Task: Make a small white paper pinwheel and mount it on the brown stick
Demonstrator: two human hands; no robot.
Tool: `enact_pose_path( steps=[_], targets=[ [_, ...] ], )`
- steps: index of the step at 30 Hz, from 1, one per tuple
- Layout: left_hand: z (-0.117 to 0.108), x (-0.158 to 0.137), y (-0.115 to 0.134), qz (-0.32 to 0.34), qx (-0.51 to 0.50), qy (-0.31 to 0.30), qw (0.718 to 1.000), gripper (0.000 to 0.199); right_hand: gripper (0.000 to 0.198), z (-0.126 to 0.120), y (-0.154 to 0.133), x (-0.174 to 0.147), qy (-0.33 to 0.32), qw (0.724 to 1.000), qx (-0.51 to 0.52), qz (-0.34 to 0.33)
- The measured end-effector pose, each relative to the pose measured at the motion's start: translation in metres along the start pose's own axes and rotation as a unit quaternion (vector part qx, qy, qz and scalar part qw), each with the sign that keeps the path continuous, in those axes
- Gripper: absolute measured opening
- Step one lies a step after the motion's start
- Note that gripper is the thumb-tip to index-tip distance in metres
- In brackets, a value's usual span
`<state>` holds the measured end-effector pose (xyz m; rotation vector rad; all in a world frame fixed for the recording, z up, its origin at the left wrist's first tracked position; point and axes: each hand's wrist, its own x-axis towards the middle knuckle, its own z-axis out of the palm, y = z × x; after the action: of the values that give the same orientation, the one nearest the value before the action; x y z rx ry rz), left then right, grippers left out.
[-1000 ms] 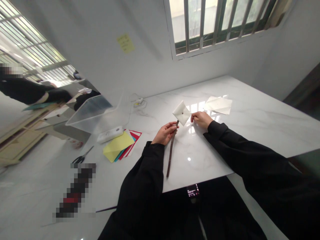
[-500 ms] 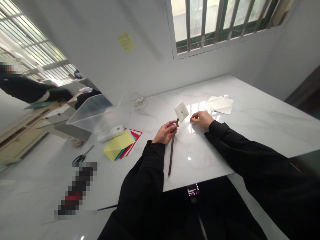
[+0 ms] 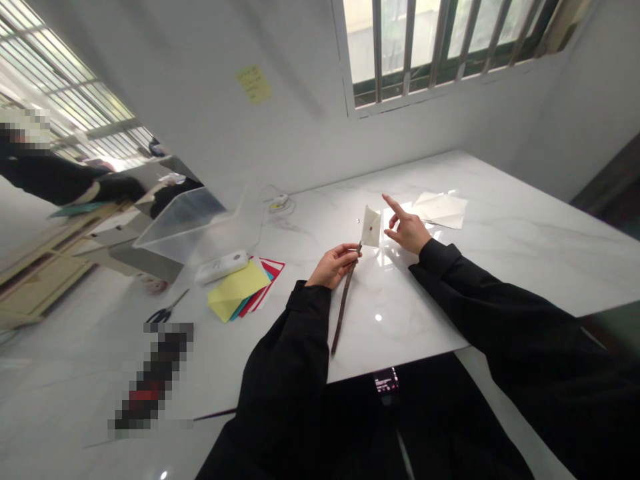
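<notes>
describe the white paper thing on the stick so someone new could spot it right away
On the white marble table below the barred window, the left hand holds a thin brown stick. The small white folded paper is pinned at its top, raised off the table, unlike the flat white sheets nearby.

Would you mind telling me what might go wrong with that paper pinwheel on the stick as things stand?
The left hand grips the brown stick only near its top, so the long lower end could swing or knock the table. The right hand has a finger raised beside the white pinwheel; a hard flick might crease the thin paper or loosen it at the centre pin.
</notes>
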<state>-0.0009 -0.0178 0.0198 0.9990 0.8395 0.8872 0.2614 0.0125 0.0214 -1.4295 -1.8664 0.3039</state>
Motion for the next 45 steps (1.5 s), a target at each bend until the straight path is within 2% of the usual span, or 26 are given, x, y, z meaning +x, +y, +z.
enact_pose_path(
  steps=[2, 5, 7, 12, 16, 18, 19, 22, 24, 26, 28, 32, 35, 37, 39, 43, 45],
  targets=[
    [0.000, 0.000, 0.000, 0.000, -0.001, -0.001, 1.000, 0.046, 0.075, -0.001, 0.004, 0.002, -0.028, 0.999, -0.030, 0.011],
    [0.000, 0.000, 0.000, 0.001, -0.008, 0.001, 1.000, 0.047, 0.029, 0.001, 0.008, 0.003, -0.106, 0.989, -0.085, 0.050],
    [-0.001, 0.000, 0.000, 0.001, -0.012, 0.004, 1.000, 0.048, 0.018, 0.003, 0.009, 0.002, -0.126, 0.986, -0.096, 0.060],
    [-0.002, 0.000, -0.001, 0.002, -0.016, 0.003, 1.000, 0.047, 0.024, 0.006, 0.007, 0.000, -0.106, 0.988, -0.092, 0.059],
    [-0.004, 0.001, -0.002, 0.002, -0.017, 0.002, 1.000, 0.047, 0.065, 0.003, 0.005, 0.000, -0.046, 0.995, -0.062, 0.057],
    [-0.004, 0.001, -0.002, 0.002, -0.017, 0.003, 1.000, 0.046, 0.073, 0.002, 0.004, 0.000, -0.033, 0.997, -0.049, 0.049],
    [-0.004, 0.001, -0.002, 0.003, -0.017, 0.003, 1.000, 0.045, 0.065, 0.002, 0.004, 0.000, -0.037, 0.997, -0.051, 0.048],
    [-0.003, 0.001, -0.001, 0.004, -0.018, 0.005, 1.000, 0.046, 0.024, 0.003, 0.007, 0.001, -0.075, 0.992, -0.074, 0.064],
    [-0.003, 0.001, -0.001, 0.004, -0.019, 0.005, 1.000, 0.047, 0.017, 0.005, 0.010, 0.001, -0.092, 0.990, -0.082, 0.075],
    [-0.004, 0.002, -0.002, 0.005, -0.021, 0.005, 1.000, 0.047, 0.019, 0.006, 0.012, 0.002, -0.088, 0.991, -0.077, 0.072],
    [-0.005, 0.003, -0.003, 0.007, -0.024, 0.007, 1.000, 0.046, 0.029, 0.007, 0.012, 0.002, -0.074, 0.993, -0.067, 0.066],
    [-0.005, 0.004, -0.004, 0.007, -0.020, 0.008, 1.000, 0.046, 0.064, 0.004, 0.007, 0.000, -0.030, 0.998, -0.031, 0.051],
    [-0.004, 0.003, -0.003, 0.003, -0.009, 0.004, 1.000, 0.046, 0.085, -0.001, 0.001, 0.000, -0.001, 1.000, -0.004, 0.012],
    [-0.002, 0.002, -0.002, 0.000, -0.001, 0.001, 1.000, 0.046, 0.092, -0.004, 0.000, 0.001, 0.008, 1.000, -0.002, -0.016],
    [-0.001, 0.001, -0.002, -0.002, 0.000, 0.000, 1.000, 0.047, 0.085, -0.006, 0.002, 0.002, 0.001, 1.000, -0.024, -0.018],
    [-0.002, 0.001, -0.001, 0.001, -0.010, 0.004, 1.000, 0.047, 0.025, -0.002, 0.013, 0.004, -0.087, 0.992, -0.085, 0.041],
    [-0.002, 0.001, -0.001, 0.003, -0.012, 0.006, 1.000, 0.047, 0.025, -0.001, 0.015, 0.004, -0.087, 0.993, -0.075, 0.038]
  ],
)
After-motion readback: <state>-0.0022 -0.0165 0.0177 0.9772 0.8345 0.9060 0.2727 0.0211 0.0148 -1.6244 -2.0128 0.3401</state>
